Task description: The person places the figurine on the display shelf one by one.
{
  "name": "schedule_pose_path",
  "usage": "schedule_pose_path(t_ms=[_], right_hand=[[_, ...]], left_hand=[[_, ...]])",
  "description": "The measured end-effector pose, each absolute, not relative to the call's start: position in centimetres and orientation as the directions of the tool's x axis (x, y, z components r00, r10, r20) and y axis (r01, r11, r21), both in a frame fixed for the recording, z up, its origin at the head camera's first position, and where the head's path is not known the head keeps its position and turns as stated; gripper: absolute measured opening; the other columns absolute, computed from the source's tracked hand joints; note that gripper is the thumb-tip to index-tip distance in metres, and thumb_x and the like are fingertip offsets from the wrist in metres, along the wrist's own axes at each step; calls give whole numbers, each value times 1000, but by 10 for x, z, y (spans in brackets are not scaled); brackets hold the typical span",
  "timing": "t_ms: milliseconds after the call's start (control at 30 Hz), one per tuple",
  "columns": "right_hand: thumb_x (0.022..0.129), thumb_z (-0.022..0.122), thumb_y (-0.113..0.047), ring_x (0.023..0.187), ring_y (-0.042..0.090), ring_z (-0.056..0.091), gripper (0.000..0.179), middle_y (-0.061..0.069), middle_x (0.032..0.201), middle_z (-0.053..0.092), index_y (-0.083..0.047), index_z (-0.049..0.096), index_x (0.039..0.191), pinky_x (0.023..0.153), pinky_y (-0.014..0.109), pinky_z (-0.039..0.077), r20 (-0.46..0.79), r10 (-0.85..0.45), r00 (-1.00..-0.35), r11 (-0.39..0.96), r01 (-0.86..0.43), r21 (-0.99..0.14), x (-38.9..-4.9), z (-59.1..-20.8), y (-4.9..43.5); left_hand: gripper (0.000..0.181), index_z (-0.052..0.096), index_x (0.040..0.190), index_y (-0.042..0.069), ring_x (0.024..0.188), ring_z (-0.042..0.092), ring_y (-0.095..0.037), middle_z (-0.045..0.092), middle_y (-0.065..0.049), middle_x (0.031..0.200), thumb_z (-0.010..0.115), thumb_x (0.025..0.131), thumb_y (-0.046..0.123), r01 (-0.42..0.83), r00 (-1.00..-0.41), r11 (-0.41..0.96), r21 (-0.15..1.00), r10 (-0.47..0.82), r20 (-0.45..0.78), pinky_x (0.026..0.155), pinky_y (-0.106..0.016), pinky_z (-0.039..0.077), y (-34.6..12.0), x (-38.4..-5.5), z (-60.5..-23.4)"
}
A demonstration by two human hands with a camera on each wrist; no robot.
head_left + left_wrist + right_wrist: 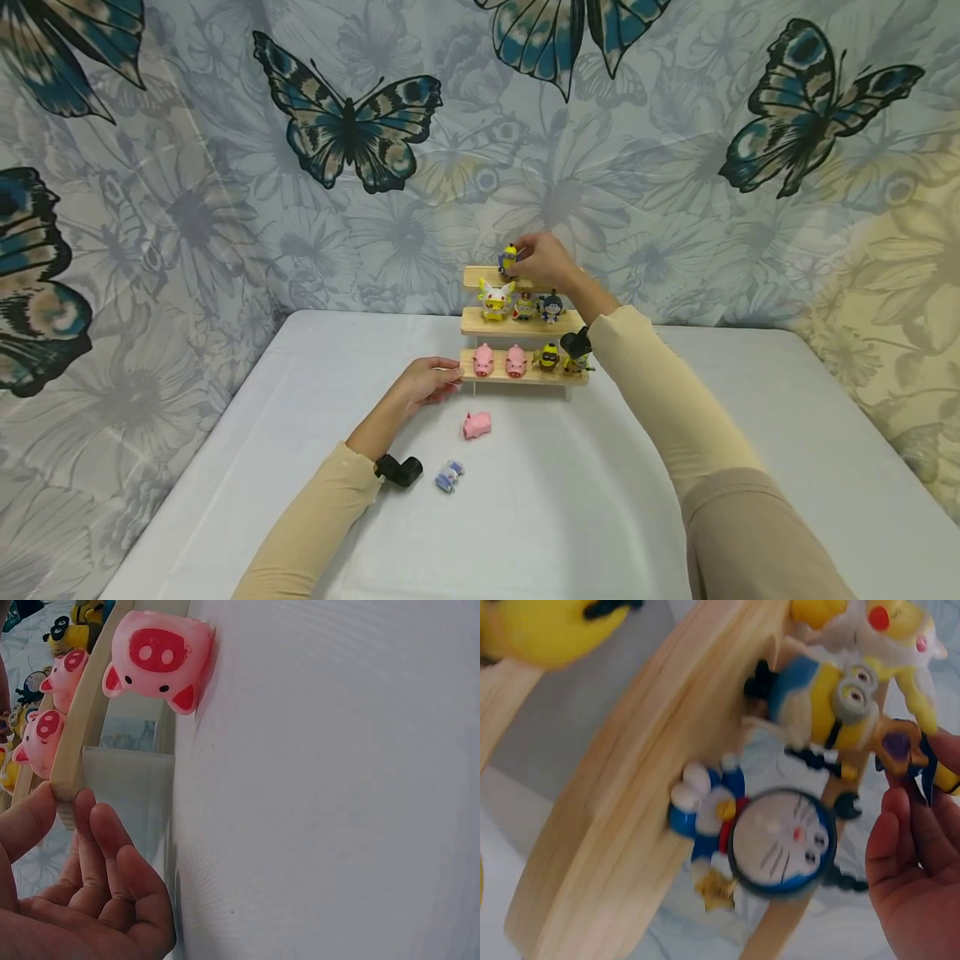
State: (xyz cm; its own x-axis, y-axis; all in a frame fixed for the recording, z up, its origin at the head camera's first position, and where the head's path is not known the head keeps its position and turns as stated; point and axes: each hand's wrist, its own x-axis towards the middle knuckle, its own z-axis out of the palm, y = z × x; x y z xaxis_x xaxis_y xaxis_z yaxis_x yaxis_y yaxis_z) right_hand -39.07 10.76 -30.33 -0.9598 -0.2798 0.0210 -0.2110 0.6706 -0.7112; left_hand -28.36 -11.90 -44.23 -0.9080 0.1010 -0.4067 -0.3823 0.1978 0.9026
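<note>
My right hand pinches a small yellow and blue minion figure at the top board of a three-tier wooden display stand. In the right wrist view the fingers largely cover that figure. With thumb and forefinger, my left hand grips the left end of the bottom board. On that board stand two pink pigs and two yellow figures. The middle board bears a white-eared yellow figure, a crowned minion and a blue cat figure.
A third pink pig lies on the white table in front of the stand. Nearer me lies a small blue and white figure, just right of the black wrist camera. A butterfly-print cloth hangs behind the table.
</note>
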Motion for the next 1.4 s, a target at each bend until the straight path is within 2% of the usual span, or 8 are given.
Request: schedule_pose_path(t_ms=[367, 533, 633, 767, 933, 1033, 1233, 1400], right_hand=[[89, 69, -13, 118, 34, 56, 53, 21, 132, 57, -3, 51, 138, 92, 43, 48, 11, -290, -957, 673, -212, -708, -390, -308, 97], [90, 67, -10, 97, 28, 57, 51, 19, 123, 60, -5, 51, 138, 74, 34, 45, 21, -309, -951, 667, -233, -707, -387, -308, 95], [91, 65, -8, 87, 25, 54, 49, 18, 118, 60, -6, 52, 138, 68, 31, 42, 26, -321, -947, 660, -243, -711, -386, -307, 95], [92, 64, -7, 92, 27, 56, 49, 19, 117, 59, -6, 51, 139, 71, 33, 43, 28, -350, -936, 640, -261, -722, -386, -307, 97], [93, 62, -10, 109, 33, 56, 46, 19, 124, 57, -8, 51, 138, 86, 42, 47, 20, -361, -932, 643, -265, -718, -384, -303, 105], [94, 61, -12, 113, 34, 55, 44, 19, 127, 57, -7, 52, 137, 92, 46, 46, 35, -319, -947, 660, -249, -709, -381, -298, 109], [96, 58, -16, 113, 36, 55, 42, 21, 128, 56, -3, 52, 135, 90, 46, 46, 121, -200, -972, 682, -227, -695, -364, -287, 106], [97, 56, -19, 111, 34, 53, 36, 20, 122, 60, -2, 57, 129, 93, 47, 44, 229, -178, -957, 688, -287, -666, -338, -281, 101]], left_hand=[[32, 61, 125, 7, 72, 62, -7, 73, -2, 95, 63, 95, 21, -381, -905, 212, 900, 113, -410, 64, -24, 46, -116, -279, -436], [31, 62, 124, 7, 71, 62, -7, 73, -1, 93, 63, 95, 20, -381, -906, 207, 901, 110, -409, 62, -24, 46, -115, -279, -437], [31, 62, 123, 8, 70, 62, -6, 73, 0, 91, 64, 95, 20, -384, -906, 199, 902, 104, -409, 60, -22, 45, -116, -282, -442], [31, 62, 123, 8, 71, 62, -6, 73, -2, 95, 64, 95, 20, -390, -904, 200, 899, 101, -414, 61, -22, 45, -115, -282, -442], [31, 62, 123, 8, 72, 62, -6, 74, -3, 98, 64, 95, 21, -388, -904, 207, 898, 106, -415, 62, -22, 45, -115, -283, -443], [32, 62, 124, 8, 73, 62, -6, 73, -2, 97, 64, 95, 21, -391, -902, 208, 897, 109, -419, 63, -22, 45, -115, -283, -443], [33, 62, 124, 8, 71, 62, -5, 72, 0, 93, 65, 94, 21, -385, -907, 204, 900, 95, -410, 62, -22, 45, -118, -284, -444], [34, 61, 125, 7, 70, 61, -5, 72, 0, 94, 64, 94, 22, -376, -909, 204, 904, 109, -403, 61, -22, 45, -118, -283, -442]])
